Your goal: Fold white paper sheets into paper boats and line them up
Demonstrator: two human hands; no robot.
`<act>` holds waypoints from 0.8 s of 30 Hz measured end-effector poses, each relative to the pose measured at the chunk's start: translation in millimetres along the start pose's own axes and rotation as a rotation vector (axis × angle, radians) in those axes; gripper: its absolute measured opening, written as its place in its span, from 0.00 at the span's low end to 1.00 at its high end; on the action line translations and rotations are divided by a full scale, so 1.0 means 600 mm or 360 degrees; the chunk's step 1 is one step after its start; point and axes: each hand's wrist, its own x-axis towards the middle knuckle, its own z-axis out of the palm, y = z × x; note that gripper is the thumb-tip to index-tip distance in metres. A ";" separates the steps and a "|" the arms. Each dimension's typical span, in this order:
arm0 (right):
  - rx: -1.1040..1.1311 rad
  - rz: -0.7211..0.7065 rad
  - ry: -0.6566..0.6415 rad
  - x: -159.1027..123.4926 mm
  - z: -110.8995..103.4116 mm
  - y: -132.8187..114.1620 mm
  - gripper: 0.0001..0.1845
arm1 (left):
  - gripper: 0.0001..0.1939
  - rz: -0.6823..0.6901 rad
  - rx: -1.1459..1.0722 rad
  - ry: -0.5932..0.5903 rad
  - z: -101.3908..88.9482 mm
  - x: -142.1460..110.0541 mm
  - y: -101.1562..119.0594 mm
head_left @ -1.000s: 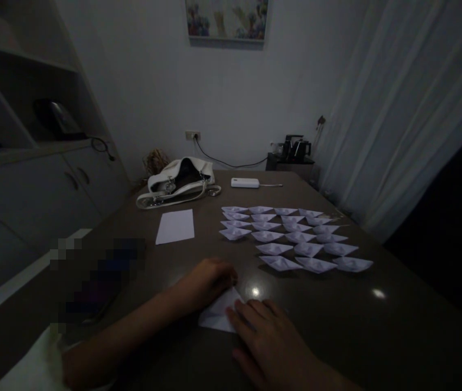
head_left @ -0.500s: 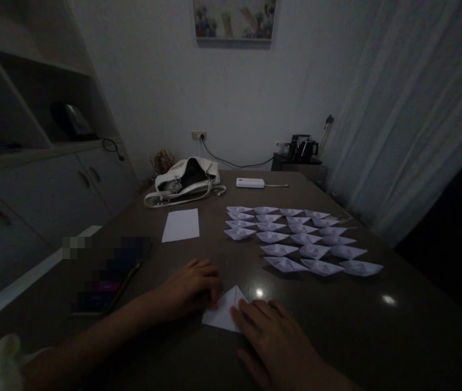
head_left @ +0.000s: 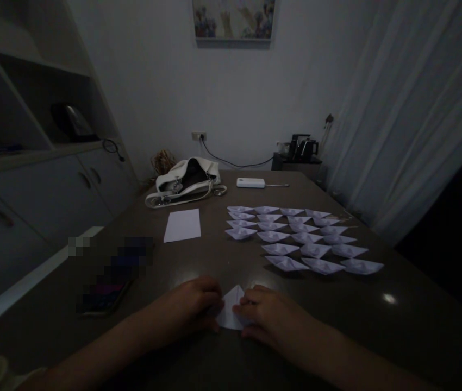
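Note:
A folded piece of white paper (head_left: 231, 312), pointed at the top, lies on the table right in front of me. My left hand (head_left: 198, 304) grips its left side, with the fingers curled and the thumb at the lower edge. On the right side my right hand (head_left: 269, 315) pinches the paper, its fingers bent and drawn together. Both hands hide the outer corners of the paper. Beyond them, to the right, several white paper boats (head_left: 286, 264) stand in rows. Further off to the left lies a flat stack or sheet of white paper (head_left: 182, 225).
A phone (head_left: 106, 296), partly blurred out, lies left of my forearm. At the table's far end are a white handbag (head_left: 190, 179) and a white power bank (head_left: 250, 183) with a short cable. Black kettles (head_left: 302, 147) stand on a low cabinet behind the table.
My left hand first drew back from the folded paper's peak, then came in to its left side. The right hand went from lying spread on the paper to pinching its right side.

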 end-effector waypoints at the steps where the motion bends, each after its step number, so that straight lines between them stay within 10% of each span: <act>1: 0.0016 -0.0021 0.0005 -0.001 -0.001 0.002 0.13 | 0.09 0.0013 0.0009 -0.0001 -0.001 0.000 0.000; 24: -0.0038 0.0199 0.0520 0.011 0.056 0.009 0.05 | 0.09 -0.0036 -0.0184 0.0166 0.018 0.040 -0.003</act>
